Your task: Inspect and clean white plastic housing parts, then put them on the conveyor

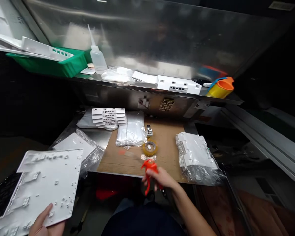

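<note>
My left hand (43, 223) grips the near edge of a large white moulded plastic panel (44, 185), held flat at the lower left, off the bench. My right hand (159, 178) is closed around a red-handled hand tool (149, 170) at the front edge of the brown work mat (166, 141). The tool's jaws point up and to the left. Just beyond it on the mat lies a roll of yellow tape (150, 147) and a small metal part (149, 131).
Bagged white plastic parts (195, 155) lie right of the mat, more bags (131, 131) and stacked white panels (108, 115) at the back left. The steel shelf above holds a green bin (51, 64), a squeeze bottle (97, 55), a white housing (179, 84) and orange-yellow cups (221, 88).
</note>
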`<state>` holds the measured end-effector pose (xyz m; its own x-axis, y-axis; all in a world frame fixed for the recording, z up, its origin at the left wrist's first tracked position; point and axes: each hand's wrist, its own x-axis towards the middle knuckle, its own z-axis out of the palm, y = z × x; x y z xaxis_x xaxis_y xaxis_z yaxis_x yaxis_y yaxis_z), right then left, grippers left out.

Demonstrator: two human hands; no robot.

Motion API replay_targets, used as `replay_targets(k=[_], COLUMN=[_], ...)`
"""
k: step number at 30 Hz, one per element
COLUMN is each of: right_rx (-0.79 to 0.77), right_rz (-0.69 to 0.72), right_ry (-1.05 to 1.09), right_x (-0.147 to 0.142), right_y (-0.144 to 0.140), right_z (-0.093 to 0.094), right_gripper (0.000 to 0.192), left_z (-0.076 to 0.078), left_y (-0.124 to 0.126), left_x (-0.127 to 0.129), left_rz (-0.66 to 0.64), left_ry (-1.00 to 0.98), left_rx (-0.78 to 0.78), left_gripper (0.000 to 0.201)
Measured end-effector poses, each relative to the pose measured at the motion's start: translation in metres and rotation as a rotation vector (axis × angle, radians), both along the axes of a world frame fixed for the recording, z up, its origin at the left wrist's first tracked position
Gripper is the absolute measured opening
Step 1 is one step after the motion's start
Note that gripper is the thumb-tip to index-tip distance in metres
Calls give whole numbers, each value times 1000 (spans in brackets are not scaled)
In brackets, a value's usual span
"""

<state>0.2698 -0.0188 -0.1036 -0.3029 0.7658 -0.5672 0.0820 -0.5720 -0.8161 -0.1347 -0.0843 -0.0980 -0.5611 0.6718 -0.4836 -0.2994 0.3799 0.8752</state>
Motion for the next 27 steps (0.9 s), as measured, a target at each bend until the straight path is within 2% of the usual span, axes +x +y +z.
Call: replay_targets(k=[2, 3, 5, 8, 10, 12, 14, 18, 21, 24, 27], right_rx=[49, 52, 28, 5, 28, 69, 107, 100, 37, -51, -45], right_rz=[-291, -400, -564, -708, -783, -839, -841, -731, -705, -884, -1189], right_ry=[-101, -157, -249, -321, -329, -306, -238, -7, 142, 331, 417], right_x=[29, 43, 65, 81, 78, 67, 50, 10, -3, 3, 17], right_y=[23, 36, 63, 93, 99, 91, 70, 14, -17, -31, -42], right_z=[-21, -31, -50, -69, -76, -77, -75, -65, -56, -46, -30], right_gripper=[70, 68, 57, 36, 36, 38, 40, 56, 67, 63, 57], left_z=[17, 23, 29, 22, 12, 1, -8, -25, -44, -73, -103], left_y=[25, 36, 59, 90, 108, 123, 135, 151, 167, 193, 226], left_x=[6, 10, 18, 33, 44, 57, 70, 101, 127, 147, 159], left_rz=[-7, 0, 5, -125, -288, -422, -546, -864, -1066, -1121, -1096], left_ry=[5, -21, -119, -233, -248, -249, -266, -302, -205, 60, 428], left_rx=[111, 106, -5, -117, -131, -152, -177, -211, -162, -25, 147], left_gripper=[57, 51, 45, 47, 44, 38, 38, 51, 55, 60, 46])
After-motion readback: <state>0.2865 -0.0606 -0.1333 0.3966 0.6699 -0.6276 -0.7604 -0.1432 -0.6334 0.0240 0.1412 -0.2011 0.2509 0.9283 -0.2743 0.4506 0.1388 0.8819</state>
